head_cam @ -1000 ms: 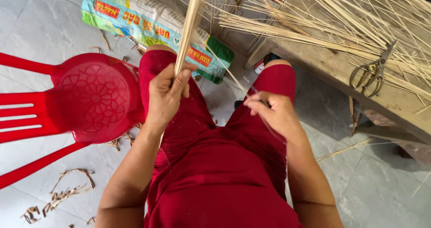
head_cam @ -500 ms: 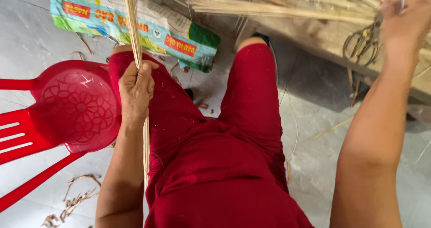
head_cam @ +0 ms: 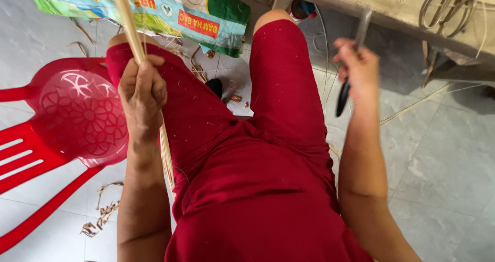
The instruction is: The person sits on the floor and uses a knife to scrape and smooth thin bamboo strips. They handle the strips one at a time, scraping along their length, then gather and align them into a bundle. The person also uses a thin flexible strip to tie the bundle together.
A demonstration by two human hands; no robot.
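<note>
Pale, thin bamboo strips gathered into a long bundle (head_cam: 130, 27) run through the left hand (head_cam: 143, 93), which is closed in a fist around them above the left thigh; the bundle rises past the top of the view and its lower end trails down beside the forearm. Out past the right knee, the right hand (head_cam: 358, 68) is wrapped around a knife with a black handle and a grey metal blade (head_cam: 350, 66), the blade pointing up and away and the handle slanting down below the fingers. Just left of the left hand stands a red plastic chair with a flower-patterned seat (head_cam: 77, 112). Beyond the left hand a printed green and white woven sack (head_cam: 170, 9) lies on the grey tiled floor (head_cam: 443, 159). Up and right of the right hand, metal scissors (head_cam: 446, 4) rest on a low wooden bench (head_cam: 392, 4).
</note>
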